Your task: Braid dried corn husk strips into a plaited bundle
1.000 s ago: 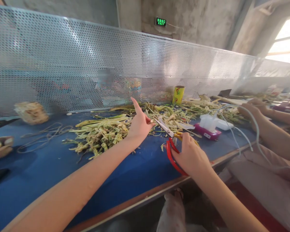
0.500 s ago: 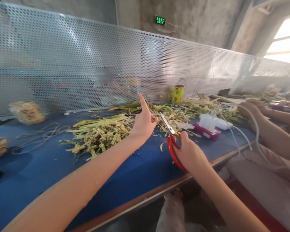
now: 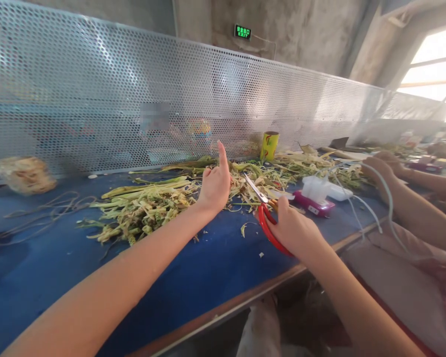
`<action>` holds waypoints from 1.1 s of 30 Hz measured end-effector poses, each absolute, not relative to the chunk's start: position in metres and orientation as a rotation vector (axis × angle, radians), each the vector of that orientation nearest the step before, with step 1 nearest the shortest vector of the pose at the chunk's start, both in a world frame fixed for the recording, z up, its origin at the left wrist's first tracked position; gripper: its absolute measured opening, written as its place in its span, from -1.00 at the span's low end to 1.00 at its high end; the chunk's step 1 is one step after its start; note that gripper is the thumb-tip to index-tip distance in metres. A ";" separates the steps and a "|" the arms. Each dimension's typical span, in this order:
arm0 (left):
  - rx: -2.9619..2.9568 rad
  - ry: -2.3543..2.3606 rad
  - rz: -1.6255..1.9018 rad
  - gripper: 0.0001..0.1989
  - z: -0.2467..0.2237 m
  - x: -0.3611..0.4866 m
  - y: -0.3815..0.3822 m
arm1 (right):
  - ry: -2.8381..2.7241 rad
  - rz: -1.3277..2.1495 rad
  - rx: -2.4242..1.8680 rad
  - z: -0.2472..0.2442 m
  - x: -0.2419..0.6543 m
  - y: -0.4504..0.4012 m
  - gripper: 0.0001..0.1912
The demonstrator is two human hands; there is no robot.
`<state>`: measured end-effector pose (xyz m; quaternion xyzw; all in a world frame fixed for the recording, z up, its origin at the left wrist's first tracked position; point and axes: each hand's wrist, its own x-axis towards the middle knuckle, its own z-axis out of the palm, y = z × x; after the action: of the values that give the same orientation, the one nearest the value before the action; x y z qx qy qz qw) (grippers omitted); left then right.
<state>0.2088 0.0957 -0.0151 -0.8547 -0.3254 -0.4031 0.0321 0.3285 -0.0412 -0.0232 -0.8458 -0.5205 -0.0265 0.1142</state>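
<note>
My left hand (image 3: 214, 187) is raised over the pile, index finger pointing up and the other fingers curled in. Whatever those curled fingers may hold is hidden. My right hand (image 3: 295, 225) grips red-handled scissors (image 3: 260, 194), their blades pointing up and left, just right of my left hand. A small brownish piece shows beside the scissors' pivot, too unclear to name. Left of my left wrist lies a bundle of dried plant stalks (image 3: 148, 208), pale green and yellow. More loose stalks and shreds (image 3: 250, 186) lie behind the blades.
A blue-topped table (image 3: 178, 292) runs below a perforated metal screen (image 3: 163, 89). On it are a yellow can (image 3: 269, 145), a magenta box with white tissues (image 3: 314, 203), string (image 3: 55, 210) and a bagged bundle (image 3: 24, 174). Another person's arms (image 3: 412, 191) are at the right.
My left hand has turned and shifted slightly left, so the pinched fingertips seen before are now hidden. The scissors stay in my right hand. The whole view has shifted a little.
</note>
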 end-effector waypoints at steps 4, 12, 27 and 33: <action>-2.539 -0.892 -1.146 -0.16 -0.016 0.202 0.095 | -1.543 -0.057 -2.479 -0.025 0.323 -0.043 -0.47; -2.501 -0.798 -1.050 -0.25 -0.014 0.200 0.089 | -1.536 -0.004 -2.485 -0.026 0.316 -0.041 -0.44; -2.580 -0.774 -1.034 -0.10 -0.014 0.212 0.087 | -1.512 -0.032 -2.518 -0.021 0.327 -0.040 -0.60; -3.052 -1.236 -1.793 0.10 -0.015 0.191 0.081 | -1.408 -0.025 -2.426 -0.019 0.338 -0.043 -0.60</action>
<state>0.1908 0.0805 -0.0150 -0.7767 -0.3147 -0.4563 -0.2991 0.3376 -0.0432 -0.0190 -0.8526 -0.4949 -0.0087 0.1676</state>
